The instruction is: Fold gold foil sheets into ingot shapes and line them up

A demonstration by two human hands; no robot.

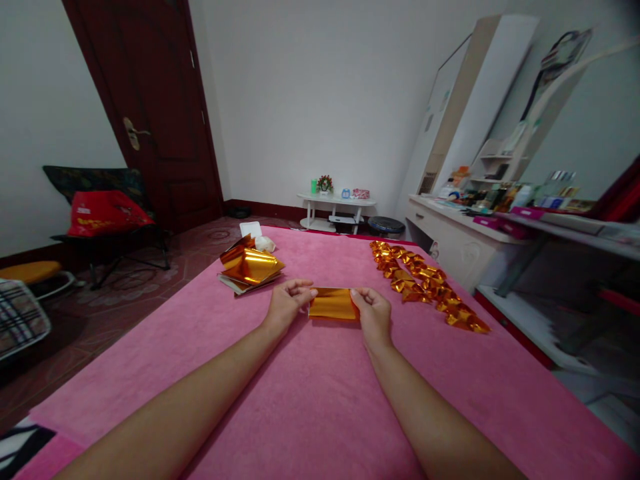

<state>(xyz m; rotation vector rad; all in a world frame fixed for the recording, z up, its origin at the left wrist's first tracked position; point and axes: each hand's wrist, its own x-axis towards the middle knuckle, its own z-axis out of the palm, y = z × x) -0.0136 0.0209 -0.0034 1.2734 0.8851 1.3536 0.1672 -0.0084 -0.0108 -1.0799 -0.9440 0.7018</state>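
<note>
Between my two hands is a folded sheet of shiny gold foil paper (333,305), held level just over the pink cloth. My left hand (290,303) pinches its left edge between thumb and fingers. At the right edge, my right hand (373,310) grips the sheet with the thumb on top. Ahead and to the left lies a stack of loose gold foil sheets (253,265). Off to the right, several folded gold foil pieces (425,277) with twisted ends lie in rows.
A pink cloth (310,400) covers the surface under my arms. Behind the foil stack are a crumpled white item (265,244) and a white tray-like piece (251,229). A white dresser (460,233) stands at right, a chair with a red bag (107,213) at left.
</note>
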